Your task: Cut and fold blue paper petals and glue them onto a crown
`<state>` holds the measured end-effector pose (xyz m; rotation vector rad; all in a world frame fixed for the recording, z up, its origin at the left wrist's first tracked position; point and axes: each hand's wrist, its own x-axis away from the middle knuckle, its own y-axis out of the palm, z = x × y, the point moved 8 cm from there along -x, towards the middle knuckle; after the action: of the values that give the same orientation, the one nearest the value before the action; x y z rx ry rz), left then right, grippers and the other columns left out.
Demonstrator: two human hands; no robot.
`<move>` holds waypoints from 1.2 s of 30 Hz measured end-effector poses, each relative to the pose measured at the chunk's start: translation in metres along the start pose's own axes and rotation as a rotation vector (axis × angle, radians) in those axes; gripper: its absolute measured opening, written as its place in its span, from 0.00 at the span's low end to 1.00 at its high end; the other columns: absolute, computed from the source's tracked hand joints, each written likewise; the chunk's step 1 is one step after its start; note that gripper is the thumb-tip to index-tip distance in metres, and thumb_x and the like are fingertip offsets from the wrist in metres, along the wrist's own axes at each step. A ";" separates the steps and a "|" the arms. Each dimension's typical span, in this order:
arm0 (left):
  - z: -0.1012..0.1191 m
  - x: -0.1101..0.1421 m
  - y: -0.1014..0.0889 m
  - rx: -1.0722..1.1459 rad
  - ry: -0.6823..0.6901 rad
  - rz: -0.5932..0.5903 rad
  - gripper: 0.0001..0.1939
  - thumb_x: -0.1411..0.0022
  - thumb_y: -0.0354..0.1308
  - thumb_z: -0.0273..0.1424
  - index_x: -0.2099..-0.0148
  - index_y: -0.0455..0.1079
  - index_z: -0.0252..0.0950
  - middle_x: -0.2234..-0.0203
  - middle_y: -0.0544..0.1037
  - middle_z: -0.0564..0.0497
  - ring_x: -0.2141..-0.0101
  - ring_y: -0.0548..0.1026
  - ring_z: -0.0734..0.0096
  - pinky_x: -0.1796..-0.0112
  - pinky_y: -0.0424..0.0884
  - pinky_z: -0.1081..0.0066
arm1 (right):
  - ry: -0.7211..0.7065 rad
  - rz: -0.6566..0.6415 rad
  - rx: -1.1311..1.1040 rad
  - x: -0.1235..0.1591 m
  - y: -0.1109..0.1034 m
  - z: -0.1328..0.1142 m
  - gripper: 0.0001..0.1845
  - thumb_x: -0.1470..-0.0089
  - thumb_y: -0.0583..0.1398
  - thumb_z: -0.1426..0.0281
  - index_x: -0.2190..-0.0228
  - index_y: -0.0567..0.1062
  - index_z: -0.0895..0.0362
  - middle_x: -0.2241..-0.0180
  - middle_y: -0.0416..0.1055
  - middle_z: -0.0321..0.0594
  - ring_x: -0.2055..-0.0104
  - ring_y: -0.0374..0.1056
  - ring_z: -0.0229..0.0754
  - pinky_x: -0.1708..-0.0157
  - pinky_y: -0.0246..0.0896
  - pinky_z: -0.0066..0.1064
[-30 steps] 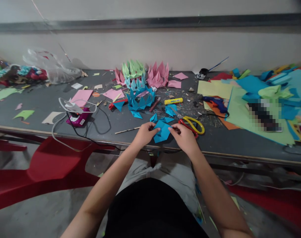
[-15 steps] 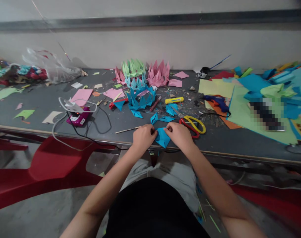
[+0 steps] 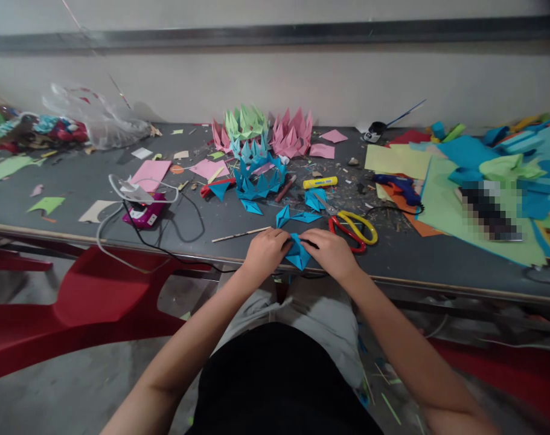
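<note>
A small sheet of folded blue paper (image 3: 298, 256) lies between my hands at the table's front edge. My left hand (image 3: 266, 249) pinches its left side, fingers closed. At its right side my right hand (image 3: 328, 250) pinches it too. The paper's upper part bends up between the fingertips, and its lower end comes to a point. Just beyond are folded blue paper pieces (image 3: 282, 215) and a ring of blue paper points (image 3: 259, 184). Scissors (image 3: 354, 229) with one yellow and one red handle lie beside my right hand. A thin stick (image 3: 241, 234) lies near my left hand.
Green and pink folded-paper crowns (image 3: 291, 136) stand by the wall. A yellow glue stick (image 3: 320, 182), a blue glue gun (image 3: 399, 187) and stacked coloured paper (image 3: 456, 211) lie to the right. At left are a purple power strip (image 3: 145, 212) with cables and a red chair (image 3: 102, 290).
Both hands have turned the blue paper so its point faces me and lowered it to the table edge. My fingertips have drawn closer together, folding its upper part.
</note>
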<state>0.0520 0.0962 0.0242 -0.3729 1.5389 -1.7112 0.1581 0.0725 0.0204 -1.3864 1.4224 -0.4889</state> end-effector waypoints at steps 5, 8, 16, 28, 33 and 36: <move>0.005 0.003 0.000 0.043 0.125 0.016 0.06 0.39 0.53 0.29 0.62 0.71 0.35 0.65 0.76 0.50 0.64 0.73 0.68 0.60 0.68 0.70 | -0.104 -0.040 0.000 -0.001 0.001 -0.002 0.11 0.44 0.55 0.71 0.64 0.77 0.56 0.61 0.76 0.41 0.59 0.71 0.43 0.58 0.66 0.34; 0.005 0.004 0.000 0.056 0.173 0.020 0.07 0.38 0.52 0.29 0.61 0.71 0.35 0.64 0.76 0.49 0.63 0.73 0.69 0.60 0.69 0.70 | -0.179 -0.075 -0.001 0.000 0.001 -0.002 0.12 0.43 0.54 0.71 0.62 0.76 0.58 0.60 0.75 0.42 0.58 0.70 0.43 0.56 0.66 0.35; 0.008 0.006 0.000 0.046 0.285 0.006 0.08 0.38 0.51 0.27 0.61 0.72 0.34 0.62 0.76 0.49 0.62 0.73 0.68 0.59 0.69 0.70 | -0.301 -0.102 0.007 0.004 0.003 -0.002 0.14 0.42 0.52 0.71 0.61 0.77 0.59 0.59 0.74 0.43 0.58 0.69 0.44 0.57 0.67 0.36; 0.010 0.006 0.001 0.027 0.323 -0.079 0.10 0.37 0.49 0.28 0.60 0.71 0.35 0.61 0.75 0.48 0.61 0.72 0.69 0.59 0.68 0.71 | -0.329 -0.172 -0.040 0.003 0.006 -0.002 0.14 0.42 0.52 0.71 0.60 0.76 0.58 0.58 0.73 0.44 0.56 0.67 0.44 0.56 0.65 0.37; 0.011 0.006 0.000 0.009 0.337 -0.117 0.10 0.37 0.48 0.27 0.59 0.71 0.35 0.60 0.74 0.48 0.61 0.72 0.69 0.60 0.68 0.71 | -0.307 -0.194 -0.043 0.002 0.007 -0.001 0.14 0.42 0.52 0.71 0.60 0.76 0.55 0.58 0.73 0.43 0.56 0.67 0.43 0.56 0.65 0.38; 0.012 0.006 0.001 0.002 0.362 -0.120 0.10 0.37 0.49 0.26 0.60 0.71 0.34 0.61 0.73 0.48 0.62 0.72 0.69 0.60 0.67 0.71 | -0.319 -0.191 -0.034 0.002 0.006 -0.002 0.14 0.42 0.52 0.71 0.61 0.76 0.56 0.58 0.73 0.43 0.57 0.67 0.43 0.56 0.65 0.38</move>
<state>0.0567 0.0839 0.0248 -0.1612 1.8002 -1.9537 0.1535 0.0716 0.0155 -1.5586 1.0504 -0.3470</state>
